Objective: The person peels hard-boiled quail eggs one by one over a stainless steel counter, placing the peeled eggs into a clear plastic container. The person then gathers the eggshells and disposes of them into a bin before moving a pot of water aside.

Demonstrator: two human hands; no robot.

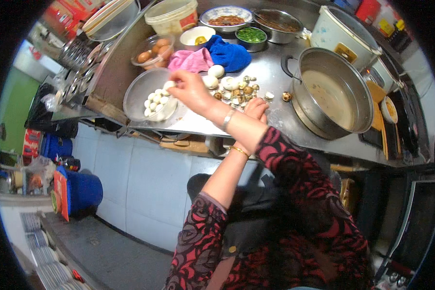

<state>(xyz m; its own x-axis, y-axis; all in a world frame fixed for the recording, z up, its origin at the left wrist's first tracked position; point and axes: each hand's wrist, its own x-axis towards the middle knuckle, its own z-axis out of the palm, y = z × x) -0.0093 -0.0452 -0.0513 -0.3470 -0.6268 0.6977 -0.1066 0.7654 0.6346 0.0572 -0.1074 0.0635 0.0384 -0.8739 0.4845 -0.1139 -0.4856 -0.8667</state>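
Observation:
My arms are crossed. Over the rim of a clear plastic bowl (132, 98) with many small peeled eggs (156, 103), my right hand (190, 88) pinches a peeled white egg (169, 86). Lower right of it, my left hand (255, 108) rests at the edge of a pile of speckled quail eggs and shell pieces (237, 95); whether anything lies under its fingers is hidden. Larger peeled white eggs (216, 71) lie beyond the pile. One speckled quail egg (286, 96) lies apart, left of a large steel pot (331, 94) of cloudy liquid.
Behind are a tub of brown eggs (154, 52), pink (191, 61) and blue (229, 54) cloths, a white bowl (188, 36), a steel bowl of chopped greens (251, 36) and a rice cooker (344, 40). The steel counter's front edge (203, 131) runs under my forearms.

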